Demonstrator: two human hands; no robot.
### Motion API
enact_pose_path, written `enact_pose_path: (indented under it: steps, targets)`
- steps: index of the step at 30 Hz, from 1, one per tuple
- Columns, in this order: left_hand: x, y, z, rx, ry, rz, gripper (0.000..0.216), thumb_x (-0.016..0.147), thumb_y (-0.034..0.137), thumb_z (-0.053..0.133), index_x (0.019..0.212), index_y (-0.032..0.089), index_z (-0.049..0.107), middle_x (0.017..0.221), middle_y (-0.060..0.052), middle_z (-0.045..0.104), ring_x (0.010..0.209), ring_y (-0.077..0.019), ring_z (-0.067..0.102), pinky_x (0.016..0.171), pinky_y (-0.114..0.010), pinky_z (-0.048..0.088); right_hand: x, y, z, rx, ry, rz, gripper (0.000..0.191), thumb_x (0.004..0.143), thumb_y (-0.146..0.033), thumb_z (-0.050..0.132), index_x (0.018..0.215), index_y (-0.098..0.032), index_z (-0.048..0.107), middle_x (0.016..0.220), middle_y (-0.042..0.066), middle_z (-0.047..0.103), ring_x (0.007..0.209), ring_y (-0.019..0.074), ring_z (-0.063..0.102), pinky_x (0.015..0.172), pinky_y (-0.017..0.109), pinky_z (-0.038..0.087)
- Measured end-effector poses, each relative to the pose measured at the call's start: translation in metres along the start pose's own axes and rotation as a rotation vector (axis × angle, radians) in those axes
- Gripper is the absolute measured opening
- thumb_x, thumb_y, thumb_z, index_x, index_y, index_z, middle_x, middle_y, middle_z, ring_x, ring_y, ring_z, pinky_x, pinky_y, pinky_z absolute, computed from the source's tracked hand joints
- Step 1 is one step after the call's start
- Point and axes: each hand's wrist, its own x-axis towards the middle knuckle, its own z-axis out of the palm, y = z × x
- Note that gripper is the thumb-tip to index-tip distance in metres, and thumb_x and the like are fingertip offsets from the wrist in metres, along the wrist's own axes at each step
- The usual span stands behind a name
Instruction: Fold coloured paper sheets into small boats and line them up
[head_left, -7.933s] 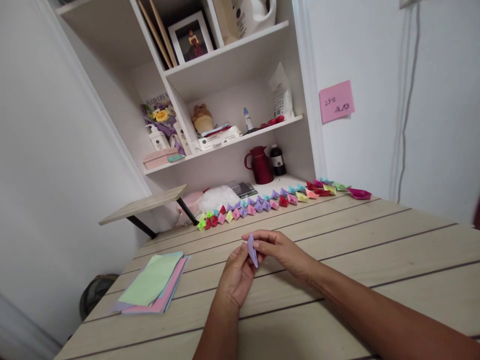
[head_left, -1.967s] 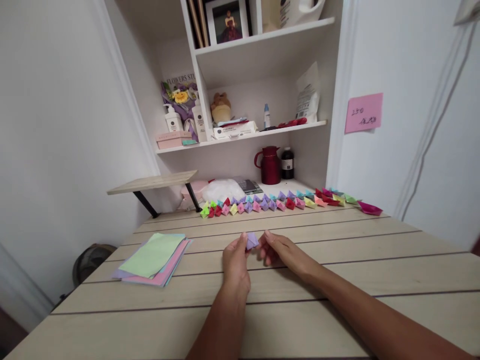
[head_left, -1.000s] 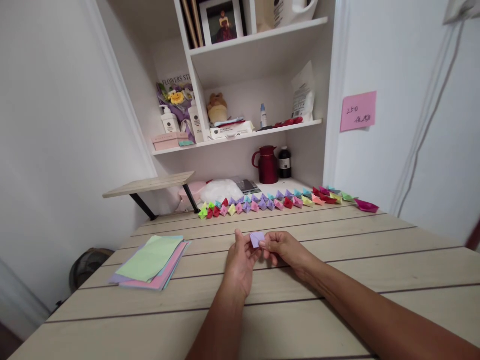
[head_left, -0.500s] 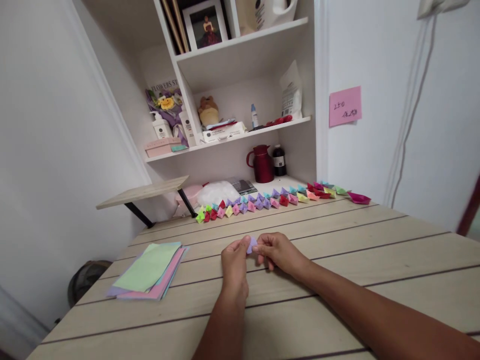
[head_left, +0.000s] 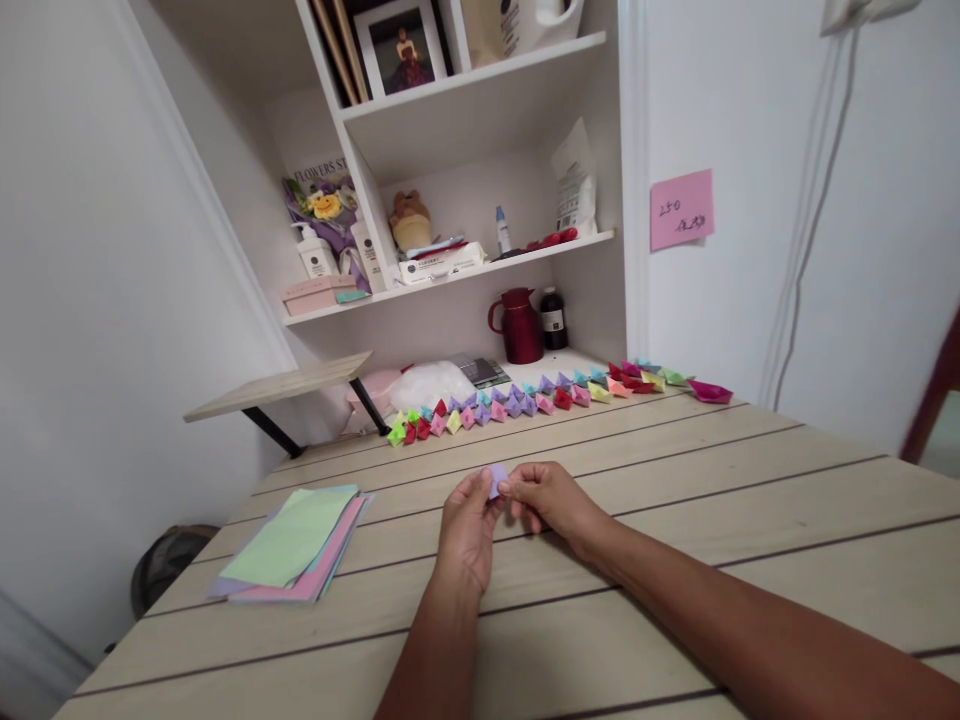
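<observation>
A small piece of folded lilac paper (head_left: 497, 480) is held up between both hands above the middle of the table. My left hand (head_left: 466, 520) pinches its left side between thumb and fingers. My right hand (head_left: 551, 500) grips its right edge with thumb and forefinger, the other fingers curled below. Fingers cover part of the paper, so its full shape is hidden. Beyond the hands, several folded paper boats (head_left: 514, 403) in many colours stand in rows along the table's back. To the left lies a stack of coloured paper sheets (head_left: 292, 540), pale green on top.
The slatted wooden table (head_left: 645, 630) reaches back to a white shelf unit (head_left: 480, 115). A small raised wooden stand (head_left: 277, 388) is at the back left. A red jug (head_left: 520, 328) and a dark bottle (head_left: 553, 318) stand behind the boats. A pink note (head_left: 681, 210) sticks to the wall.
The lilac paper has turned a little in my fingers and shows a squarer face. My right fingers have shifted slightly on it. The whole view has moved a little.
</observation>
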Motion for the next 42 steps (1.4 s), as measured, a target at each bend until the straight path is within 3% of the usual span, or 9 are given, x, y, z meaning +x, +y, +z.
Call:
enact_pose_path:
  steps: [7,13,17,21,26,31,33,37,42]
  targets:
    - [0.001,-0.001,0.001,-0.005,0.034,-0.015,0.018,0.072,0.024,0.077,0.082,0.011,0.069,0.080,-0.005,0.068,0.070,-0.0090,0.060,0.070,-0.018,0.049,0.000,-0.001,-0.005,-0.271,0.129,-0.142,0.035,0.085,-0.048,0.051,0.067,-0.018,0.056,0.056,0.001,0.063,0.039,0.0096,0.048,0.041,0.022,0.034]
    - [0.000,0.002,0.000,-0.025,0.090,-0.087,0.033,0.089,0.040,0.056,0.091,0.008,0.067,0.088,-0.014,0.071,0.073,-0.0131,0.065,0.069,-0.023,0.053,0.001,-0.010,-0.018,-0.681,0.248,-0.385,0.022,0.083,-0.033,0.058,0.068,-0.019,0.063,0.067,0.004,0.065,0.065,0.0171,0.052,0.062,0.028,0.030]
    - [-0.002,0.008,0.000,-0.015,0.091,-0.152,0.049,0.090,0.050,0.047,0.094,0.005,0.066,0.093,-0.020,0.070,0.070,-0.0149,0.066,0.063,-0.025,0.054,0.005,-0.011,-0.024,-0.871,0.210,-0.486,0.021,0.084,-0.021,0.053,0.065,-0.018,0.062,0.066,0.006,0.064,0.063,0.0168,0.048,0.063,0.031,0.024]
    - [-0.002,0.009,0.001,0.021,0.116,-0.146,0.038,0.083,0.046,0.063,0.080,0.008,0.065,0.070,-0.009,0.065,0.059,-0.0109,0.061,0.057,-0.021,0.051,0.005,-0.008,-0.019,-0.943,0.109,-0.557,0.016,0.078,-0.013,0.055,0.064,-0.019,0.062,0.064,0.004,0.063,0.058,0.0145,0.046,0.064,0.031,0.025]
    - [0.000,0.004,0.001,0.085,0.138,-0.101,0.022,0.072,0.027,0.077,0.070,0.010,0.063,0.058,-0.001,0.059,0.049,-0.0054,0.051,0.050,-0.016,0.045,0.004,-0.005,-0.012,-0.871,0.087,-0.537,0.014,0.078,-0.014,0.056,0.068,-0.021,0.064,0.066,0.003,0.062,0.062,0.0154,0.049,0.068,0.030,0.031]
    - [0.001,0.002,-0.003,0.168,0.203,0.002,0.020,0.070,0.026,0.076,0.070,0.010,0.064,0.058,0.000,0.059,0.049,-0.0038,0.049,0.049,-0.014,0.041,0.011,0.001,-0.021,-0.586,0.175,-0.394,0.027,0.082,-0.023,0.053,0.109,-0.024,0.060,0.093,0.004,0.063,0.068,0.0151,0.056,0.069,0.029,0.043]
    - [0.001,0.003,-0.005,0.199,0.217,0.028,0.021,0.069,0.028,0.076,0.070,0.010,0.064,0.058,0.000,0.059,0.049,-0.0036,0.048,0.049,-0.015,0.040,0.013,0.002,-0.028,-0.447,0.185,-0.313,0.030,0.086,-0.030,0.047,0.115,-0.023,0.055,0.093,0.004,0.061,0.067,0.0144,0.058,0.066,0.029,0.047]
    - [0.003,0.004,-0.005,0.251,0.199,0.050,0.024,0.066,0.031,0.076,0.070,0.010,0.065,0.058,0.000,0.060,0.049,-0.0041,0.048,0.048,-0.016,0.039,0.010,0.000,-0.036,-0.228,0.097,-0.164,0.033,0.088,-0.047,0.046,0.101,-0.020,0.059,0.085,0.003,0.062,0.065,0.0143,0.061,0.060,0.027,0.049]
    - [0.001,0.004,-0.001,0.305,0.144,0.055,0.029,0.062,0.036,0.078,0.069,0.010,0.066,0.057,0.000,0.060,0.047,-0.0051,0.047,0.046,-0.017,0.037,0.004,-0.003,-0.026,-0.072,-0.067,-0.078,0.035,0.076,-0.052,0.064,0.083,-0.018,0.060,0.076,0.000,0.062,0.056,0.0113,0.059,0.054,0.024,0.044]
